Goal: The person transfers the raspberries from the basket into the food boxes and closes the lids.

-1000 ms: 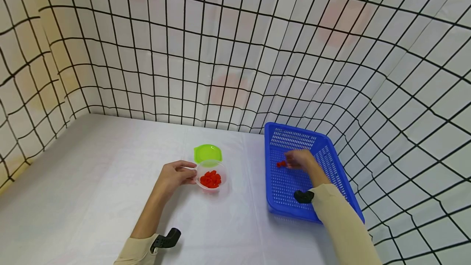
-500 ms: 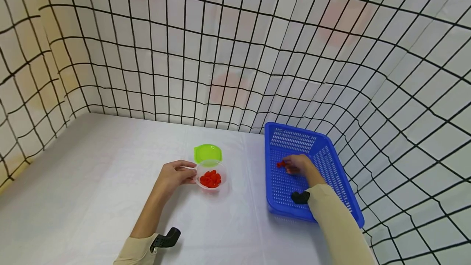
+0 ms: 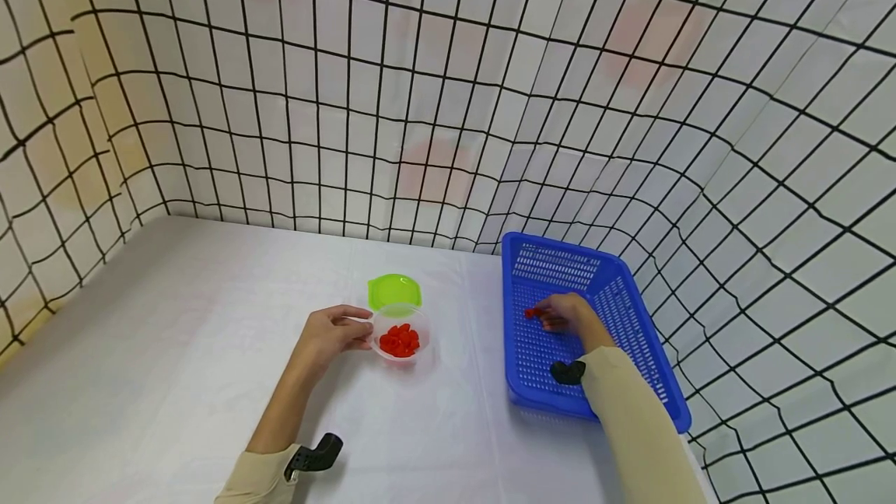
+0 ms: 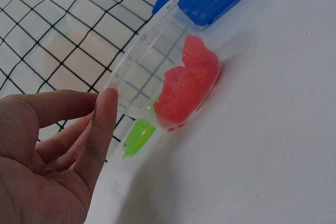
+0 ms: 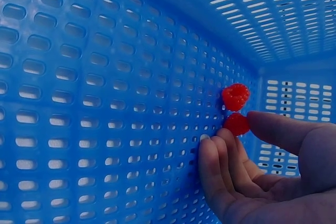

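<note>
My left hand (image 3: 337, 335) pinches the rim of a clear plastic bowl (image 4: 142, 61) between thumb and fingers. Inside the bowl sit several red raspberries (image 3: 400, 341), heaped on its bottom. Over in the blue basket (image 3: 519, 348), my right hand (image 3: 570, 313) pinches one raspberry (image 5: 237, 124) between thumb and fingertips, low by the basket floor. A second raspberry (image 5: 235, 97) lies right beside it, its hollow end showing in the right wrist view.
Just behind the bowl a bright green lid (image 3: 395, 291) lies on the white table (image 3: 210, 317). Black wire mesh (image 3: 392, 99) before white sheeting walls off the back and both sides. The basket's raised walls surround my right hand.
My right hand has shifted slightly left and down in the basket, and its fingers have come onto a raspberry. The left hand and bowl have stayed in place.
</note>
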Action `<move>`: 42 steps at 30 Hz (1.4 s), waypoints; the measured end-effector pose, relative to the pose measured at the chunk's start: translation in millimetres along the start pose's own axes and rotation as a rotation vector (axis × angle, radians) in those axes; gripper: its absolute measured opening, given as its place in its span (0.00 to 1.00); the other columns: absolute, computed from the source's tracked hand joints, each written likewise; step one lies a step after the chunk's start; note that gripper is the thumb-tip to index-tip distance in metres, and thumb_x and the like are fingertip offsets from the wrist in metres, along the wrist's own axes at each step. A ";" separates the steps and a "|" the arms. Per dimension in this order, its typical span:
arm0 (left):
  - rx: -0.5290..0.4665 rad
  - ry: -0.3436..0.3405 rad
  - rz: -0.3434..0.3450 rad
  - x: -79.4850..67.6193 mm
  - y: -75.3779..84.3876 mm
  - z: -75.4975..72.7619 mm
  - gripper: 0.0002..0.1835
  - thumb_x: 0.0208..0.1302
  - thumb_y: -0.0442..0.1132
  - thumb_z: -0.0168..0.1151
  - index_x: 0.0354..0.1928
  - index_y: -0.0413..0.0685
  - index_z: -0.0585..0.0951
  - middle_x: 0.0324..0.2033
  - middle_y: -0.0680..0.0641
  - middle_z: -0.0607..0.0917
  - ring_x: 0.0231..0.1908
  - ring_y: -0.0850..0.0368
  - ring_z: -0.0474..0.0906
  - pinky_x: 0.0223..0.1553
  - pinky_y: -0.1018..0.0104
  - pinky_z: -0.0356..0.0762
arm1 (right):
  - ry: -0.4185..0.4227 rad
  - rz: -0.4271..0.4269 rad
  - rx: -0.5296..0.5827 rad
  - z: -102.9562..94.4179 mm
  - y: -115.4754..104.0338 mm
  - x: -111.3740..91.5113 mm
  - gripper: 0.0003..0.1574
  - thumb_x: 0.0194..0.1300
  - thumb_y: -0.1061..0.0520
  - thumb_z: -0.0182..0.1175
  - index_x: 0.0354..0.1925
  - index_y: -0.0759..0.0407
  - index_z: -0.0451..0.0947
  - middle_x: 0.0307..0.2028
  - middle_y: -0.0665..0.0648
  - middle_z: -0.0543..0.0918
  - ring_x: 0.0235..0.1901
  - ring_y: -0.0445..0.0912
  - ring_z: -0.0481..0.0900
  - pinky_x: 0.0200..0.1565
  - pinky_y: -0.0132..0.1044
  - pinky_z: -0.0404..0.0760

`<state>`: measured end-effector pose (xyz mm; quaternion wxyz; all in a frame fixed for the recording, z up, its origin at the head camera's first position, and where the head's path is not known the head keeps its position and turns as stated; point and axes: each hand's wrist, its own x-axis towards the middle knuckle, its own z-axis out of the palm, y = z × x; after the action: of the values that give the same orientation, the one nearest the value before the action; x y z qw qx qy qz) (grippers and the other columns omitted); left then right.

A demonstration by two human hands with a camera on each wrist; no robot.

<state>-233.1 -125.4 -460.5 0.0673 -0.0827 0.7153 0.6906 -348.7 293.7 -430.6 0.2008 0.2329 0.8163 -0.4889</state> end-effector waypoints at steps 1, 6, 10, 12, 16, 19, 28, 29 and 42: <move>-0.002 0.000 0.000 0.1 0.0 -0.3 0.16 0.68 0.35 0.65 0.55 0.35 0.82 0.36 0.41 0.89 0.29 0.54 0.87 0.40 0.65 0.88 | -0.002 -0.002 -0.006 -0.1 0.2 0.8 0.21 0.75 0.60 0.55 0.60 0.72 0.74 0.36 0.60 0.83 0.29 0.45 0.83 0.46 0.36 0.88; -0.006 -0.003 0.006 0.1 -0.3 -1.5 0.16 0.68 0.35 0.65 0.55 0.34 0.82 0.38 0.40 0.89 0.30 0.53 0.88 0.40 0.65 0.89 | -0.007 -0.007 -0.008 1.2 -0.1 1.5 0.21 0.75 0.60 0.53 0.60 0.72 0.74 0.37 0.61 0.82 0.31 0.46 0.82 0.47 0.37 0.88; -0.002 -0.004 0.007 -0.2 0.2 -1.8 0.16 0.68 0.35 0.65 0.55 0.34 0.82 0.38 0.39 0.89 0.30 0.53 0.88 0.40 0.65 0.88 | -0.012 -0.024 -0.004 1.9 0.9 1.5 0.20 0.76 0.61 0.52 0.60 0.72 0.74 0.35 0.59 0.82 0.30 0.45 0.81 0.45 0.36 0.88; -0.002 -0.004 0.008 0.2 0.5 -1.8 0.16 0.68 0.35 0.65 0.55 0.34 0.82 0.38 0.40 0.89 0.30 0.53 0.88 0.40 0.66 0.88 | -0.016 -0.034 -0.003 1.5 1.9 1.5 0.21 0.76 0.61 0.51 0.60 0.73 0.73 0.33 0.59 0.81 0.30 0.45 0.81 0.43 0.35 0.88; 0.005 -0.005 0.007 0.5 0.6 -1.0 0.16 0.68 0.35 0.65 0.54 0.35 0.82 0.38 0.41 0.89 0.29 0.54 0.88 0.39 0.67 0.88 | -0.026 -0.055 -0.007 -0.6 3.9 0.3 0.21 0.76 0.61 0.50 0.60 0.74 0.73 0.33 0.58 0.81 0.29 0.45 0.81 0.40 0.35 0.88; 0.002 -0.005 0.006 0.4 0.7 -0.6 0.16 0.68 0.35 0.65 0.54 0.34 0.82 0.37 0.41 0.89 0.29 0.54 0.88 0.40 0.66 0.88 | -0.038 -0.072 -0.004 -2.2 3.5 -2.8 0.21 0.75 0.61 0.51 0.59 0.74 0.73 0.33 0.59 0.80 0.29 0.45 0.81 0.41 0.37 0.88; -0.011 0.000 0.005 -0.9 1.2 -0.6 0.16 0.68 0.35 0.65 0.54 0.34 0.82 0.36 0.41 0.89 0.28 0.54 0.88 0.39 0.66 0.88 | -0.084 -0.148 -0.010 -5.6 -9.5 -15.2 0.25 0.79 0.58 0.45 0.63 0.75 0.70 0.42 0.63 0.81 0.33 0.46 0.81 0.44 0.37 0.87; -0.009 0.001 0.004 -1.1 1.3 -0.5 0.16 0.68 0.35 0.65 0.54 0.34 0.82 0.37 0.41 0.89 0.28 0.54 0.88 0.39 0.66 0.88 | -0.085 -0.155 -0.014 -5.7 -11.7 -16.7 0.26 0.79 0.57 0.45 0.63 0.75 0.70 0.44 0.64 0.81 0.34 0.47 0.82 0.45 0.37 0.87; -0.012 0.000 0.011 0.0 0.8 0.0 0.15 0.68 0.34 0.65 0.54 0.33 0.82 0.36 0.41 0.88 0.28 0.54 0.87 0.39 0.65 0.88 | -0.095 -0.257 -0.069 -4.3 -42.3 -37.4 0.25 0.80 0.56 0.46 0.62 0.74 0.72 0.48 0.64 0.82 0.37 0.45 0.83 0.55 0.43 0.86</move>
<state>-233.3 -125.4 -459.7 0.0630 -0.0792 0.7117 0.6951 -343.1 273.1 -378.1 0.1829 0.0961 0.8453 -0.4928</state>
